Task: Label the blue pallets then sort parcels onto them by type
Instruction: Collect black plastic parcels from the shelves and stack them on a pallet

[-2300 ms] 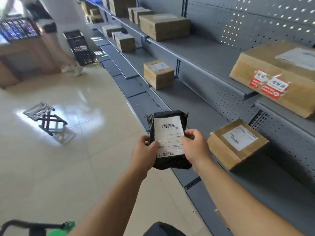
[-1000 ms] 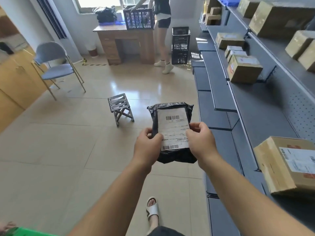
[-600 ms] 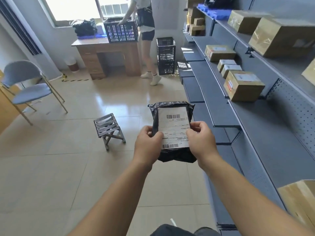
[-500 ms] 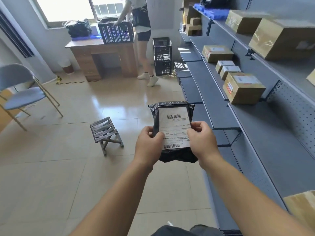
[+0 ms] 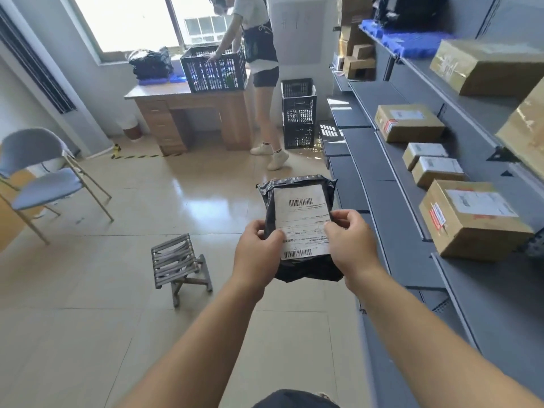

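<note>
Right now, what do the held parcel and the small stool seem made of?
The parcel: thin black plastic film, glossy and crinkled, with a white paper label. The stool: probably grey plastic or metal slats, dull finish.

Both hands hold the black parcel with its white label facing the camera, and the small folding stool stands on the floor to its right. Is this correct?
Not fully. In the head view the folding stool stands on the floor to the left of the black parcel, not its right. The left hand and right hand do hold it, white label facing the camera.
</note>
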`<control>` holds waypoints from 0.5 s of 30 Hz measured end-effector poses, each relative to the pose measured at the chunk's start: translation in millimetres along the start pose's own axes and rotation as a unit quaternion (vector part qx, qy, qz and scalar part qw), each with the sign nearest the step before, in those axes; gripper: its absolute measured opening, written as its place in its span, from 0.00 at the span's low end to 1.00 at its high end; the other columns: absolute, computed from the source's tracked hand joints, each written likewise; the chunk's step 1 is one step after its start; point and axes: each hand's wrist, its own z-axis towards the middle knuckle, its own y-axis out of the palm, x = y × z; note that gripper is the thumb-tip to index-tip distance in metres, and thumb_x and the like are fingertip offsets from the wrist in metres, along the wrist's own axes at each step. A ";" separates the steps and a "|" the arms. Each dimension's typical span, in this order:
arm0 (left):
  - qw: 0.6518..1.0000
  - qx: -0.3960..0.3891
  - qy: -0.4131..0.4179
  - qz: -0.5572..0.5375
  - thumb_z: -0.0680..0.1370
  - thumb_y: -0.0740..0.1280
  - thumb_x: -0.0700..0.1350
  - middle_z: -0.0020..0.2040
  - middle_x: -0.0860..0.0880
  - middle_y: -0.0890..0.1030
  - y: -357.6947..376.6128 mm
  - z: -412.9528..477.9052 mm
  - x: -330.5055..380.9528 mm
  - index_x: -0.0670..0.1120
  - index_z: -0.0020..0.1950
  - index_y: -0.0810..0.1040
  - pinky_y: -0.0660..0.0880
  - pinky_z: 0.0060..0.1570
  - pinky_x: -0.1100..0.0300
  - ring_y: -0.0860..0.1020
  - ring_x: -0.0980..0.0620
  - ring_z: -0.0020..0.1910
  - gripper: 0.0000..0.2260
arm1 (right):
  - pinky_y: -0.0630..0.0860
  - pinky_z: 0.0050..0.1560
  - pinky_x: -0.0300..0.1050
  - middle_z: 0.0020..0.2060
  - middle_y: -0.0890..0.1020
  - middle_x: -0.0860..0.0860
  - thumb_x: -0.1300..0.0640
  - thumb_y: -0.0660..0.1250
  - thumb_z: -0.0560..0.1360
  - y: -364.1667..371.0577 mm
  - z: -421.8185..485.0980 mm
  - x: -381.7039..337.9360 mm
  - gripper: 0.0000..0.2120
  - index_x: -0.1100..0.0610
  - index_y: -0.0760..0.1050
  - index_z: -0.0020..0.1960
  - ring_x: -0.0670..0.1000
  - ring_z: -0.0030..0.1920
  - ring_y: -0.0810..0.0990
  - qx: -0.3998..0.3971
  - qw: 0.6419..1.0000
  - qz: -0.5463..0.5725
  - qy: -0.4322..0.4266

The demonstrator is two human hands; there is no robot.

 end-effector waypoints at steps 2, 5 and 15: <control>1.000 0.014 0.000 -0.006 0.74 0.66 0.46 0.48 0.47 0.86 9.6 30.9 11.2 0.50 0.51 0.79 0.84 0.49 0.43 0.86 0.46 0.47 0.07 | 0.83 0.42 0.45 0.47 0.83 0.43 0.55 0.65 0.78 9.2 36.5 -10.0 0.04 0.46 0.75 0.50 0.45 0.47 0.83 -0.015 1.000 0.001 -0.003; 1.000 0.028 -0.006 -0.008 0.75 0.67 0.45 0.49 0.46 0.86 18.5 74.9 22.7 0.49 0.52 0.78 0.84 0.48 0.42 0.87 0.44 0.47 0.07 | 0.83 0.45 0.48 0.47 0.83 0.43 0.57 0.65 0.78 27.1 83.9 -17.4 0.06 0.46 0.75 0.50 0.46 0.48 0.83 -0.031 1.000 0.003 0.004; 0.999 0.026 -0.016 -0.035 0.72 0.67 0.47 0.51 0.44 0.86 24.5 263.2 56.4 0.48 0.52 0.79 0.84 0.50 0.43 0.87 0.45 0.47 0.10 | 0.84 0.48 0.53 0.49 0.83 0.44 0.57 0.65 0.78 119.5 250.3 -42.4 0.06 0.46 0.75 0.51 0.49 0.51 0.84 -0.047 0.999 -0.003 0.003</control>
